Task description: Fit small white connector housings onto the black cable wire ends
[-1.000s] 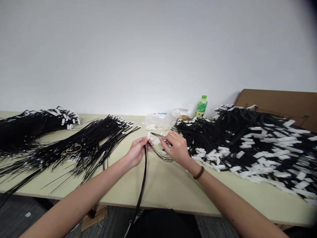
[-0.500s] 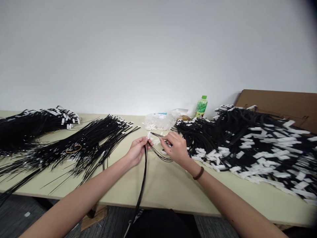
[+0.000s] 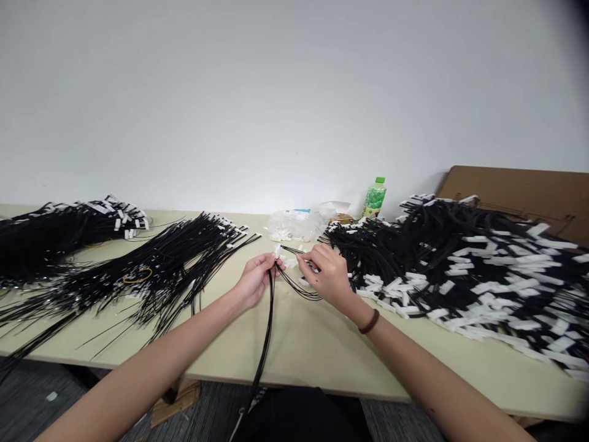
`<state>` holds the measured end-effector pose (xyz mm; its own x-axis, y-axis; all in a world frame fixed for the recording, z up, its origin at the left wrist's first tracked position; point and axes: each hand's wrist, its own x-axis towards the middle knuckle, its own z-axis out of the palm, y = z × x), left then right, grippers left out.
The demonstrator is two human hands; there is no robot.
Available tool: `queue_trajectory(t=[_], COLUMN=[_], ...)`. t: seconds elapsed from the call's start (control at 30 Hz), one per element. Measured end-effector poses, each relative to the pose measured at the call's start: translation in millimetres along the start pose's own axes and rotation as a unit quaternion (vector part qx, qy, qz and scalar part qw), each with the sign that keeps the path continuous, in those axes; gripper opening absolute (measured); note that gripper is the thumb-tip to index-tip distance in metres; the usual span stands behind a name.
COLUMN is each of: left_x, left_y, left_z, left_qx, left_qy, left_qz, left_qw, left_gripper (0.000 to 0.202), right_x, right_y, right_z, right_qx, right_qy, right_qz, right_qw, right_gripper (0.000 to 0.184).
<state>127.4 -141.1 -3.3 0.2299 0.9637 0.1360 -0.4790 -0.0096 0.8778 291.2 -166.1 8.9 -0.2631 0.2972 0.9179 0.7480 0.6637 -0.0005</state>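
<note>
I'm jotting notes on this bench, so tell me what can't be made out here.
All in the head view:
- White connector in the left hand: partly covered by the fingers, too small for detail.
- Black wires at the right hand: its own fingers hide how they sit there.
- Far-left cable pile: cut off by the left edge.
- Cardboard: cut off by the right edge.
- Bottle label: print too small.
</note>
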Motion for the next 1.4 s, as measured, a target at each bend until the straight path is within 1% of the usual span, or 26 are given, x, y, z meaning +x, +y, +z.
queue_trajectory(t=[0.27,0.53,0.67,0.83,0.93,1.1,1.27,1.4], left_x=[0.8,-0.1,0.4,1.1,1.1,0.5,-1.0,-1.7], left_y=[-1.1,0.0,-1.1,-2.7,-3.1,-3.3,-2.6,-2.1], left_z=[0.2,0.5,-0.9,-3.1,-3.5,-2.9,-1.7,-0.9], left_qx=[0.002,0.022,0.033,0.065,0.083,0.099,0.099,0.105], left_qy=[-0.003,-0.003,-0.002,-0.022,-0.033,-0.045,-0.057,-0.067], left_qz=[0.002,0.003,0.009,0.007,0.004,0.002,-0.006,-0.009], left_qw=[1.000,1.000,0.999,0.998,0.996,0.994,0.993,0.992], left_gripper=[0.017,0.021,0.022,0.021,0.021,0.022,0.022,0.023], right_x=[-0.4,-0.4,1.4,1.5,1.2,1.9,3.3,3.6], right_y=[-1.1,-1.6,-2.3,-1.1,-0.2,0.9,1.9,3.3], right_z=[-0.7,0.3,-1.1,-0.2,0.9,2.0,2.4,1.9], right_qx=[-0.025,-0.011,-0.036,-0.045,-0.013,0.080,0.176,0.217], right_qy=[-0.013,-0.019,-0.050,-0.078,-0.090,-0.110,-0.126,-0.146], right_qz=[-0.009,0.006,0.016,0.025,0.016,0.011,0.037,0.063], right_qw=[1.000,1.000,0.998,0.996,0.996,0.991,0.976,0.963], right_gripper=[0.022,0.022,0.017,0.011,0.011,0.011,0.012,0.013])
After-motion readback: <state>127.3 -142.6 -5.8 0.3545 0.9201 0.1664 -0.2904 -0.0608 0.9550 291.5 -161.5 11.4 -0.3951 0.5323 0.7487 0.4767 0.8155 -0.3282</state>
